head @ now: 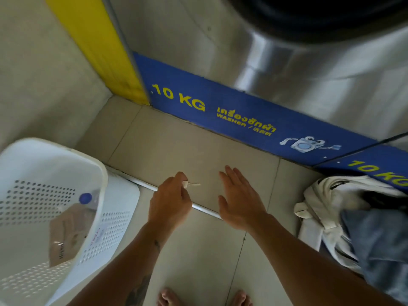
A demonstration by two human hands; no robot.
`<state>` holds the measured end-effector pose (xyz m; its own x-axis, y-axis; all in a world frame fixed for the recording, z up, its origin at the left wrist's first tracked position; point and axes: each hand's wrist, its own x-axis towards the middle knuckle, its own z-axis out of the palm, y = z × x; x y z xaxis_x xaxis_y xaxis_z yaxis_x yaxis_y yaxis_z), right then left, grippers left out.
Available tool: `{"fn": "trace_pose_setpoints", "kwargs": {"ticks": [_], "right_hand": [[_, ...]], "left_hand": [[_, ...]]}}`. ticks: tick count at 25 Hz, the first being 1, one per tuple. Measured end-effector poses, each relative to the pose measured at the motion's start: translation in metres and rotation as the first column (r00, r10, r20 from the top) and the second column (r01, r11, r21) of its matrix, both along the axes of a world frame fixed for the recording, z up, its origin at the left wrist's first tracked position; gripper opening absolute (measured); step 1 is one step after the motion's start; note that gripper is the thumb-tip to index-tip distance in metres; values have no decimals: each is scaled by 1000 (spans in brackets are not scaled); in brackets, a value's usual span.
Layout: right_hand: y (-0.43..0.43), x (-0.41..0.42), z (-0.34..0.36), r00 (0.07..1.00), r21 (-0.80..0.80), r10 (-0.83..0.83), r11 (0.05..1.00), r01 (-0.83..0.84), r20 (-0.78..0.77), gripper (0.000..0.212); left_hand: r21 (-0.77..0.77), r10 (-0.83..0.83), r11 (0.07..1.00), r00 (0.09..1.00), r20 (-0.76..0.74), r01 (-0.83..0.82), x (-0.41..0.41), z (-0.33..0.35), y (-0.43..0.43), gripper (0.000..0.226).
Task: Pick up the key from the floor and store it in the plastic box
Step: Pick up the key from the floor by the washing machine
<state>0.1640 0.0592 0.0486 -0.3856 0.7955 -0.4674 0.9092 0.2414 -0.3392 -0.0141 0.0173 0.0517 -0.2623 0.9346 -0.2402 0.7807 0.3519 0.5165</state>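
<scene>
A small pale key (pixel 192 184) sticks out to the right from the fingertips of my left hand (pixel 171 200), which pinches it just above the beige floor tiles. My right hand (pixel 239 200) hovers beside it, flat, fingers spread, holding nothing. The white perforated plastic box (pixel 44 215) stands at the lower left, tilted toward me. Inside it lie a bottle with a blue cap (pixel 85 198) and a brown packet (pixel 66 235).
A steel washer (pixel 287 69) with a blue "10 KG" base strip (pixel 231 115) fills the far side. A pile of white and blue laundry (pixel 353 221) lies at right. A metal floor strip (pixel 205 209) runs under my hands. My bare feet (pixel 203 298) show at the bottom.
</scene>
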Motion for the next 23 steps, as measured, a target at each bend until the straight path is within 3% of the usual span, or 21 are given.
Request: {"fn": "trace_pose_setpoints", "kwargs": {"ticks": [5,8,12,19,23], "right_hand": [[-18,-19,141,999,13,22,1000,-21,-40,66],[-37,-29,234,996,55,47,998,-43,-74,65],[-67,-42,337,989,118,81,991,-67,-122,63],[-108,-33,445,957,274,256,938,-213,-135,59],[-137,-11,472,925,323,343,904,-278,-164,54]], "left_hand": [[33,44,998,998,37,-46,-14,132,-24,19],[134,103,984,991,90,-114,-21,224,-45,24],[214,163,960,981,104,-182,-24,334,-76,16],[287,163,942,984,69,-176,-25,447,-143,6],[269,266,923,961,74,-276,-9,483,-198,12]]}}
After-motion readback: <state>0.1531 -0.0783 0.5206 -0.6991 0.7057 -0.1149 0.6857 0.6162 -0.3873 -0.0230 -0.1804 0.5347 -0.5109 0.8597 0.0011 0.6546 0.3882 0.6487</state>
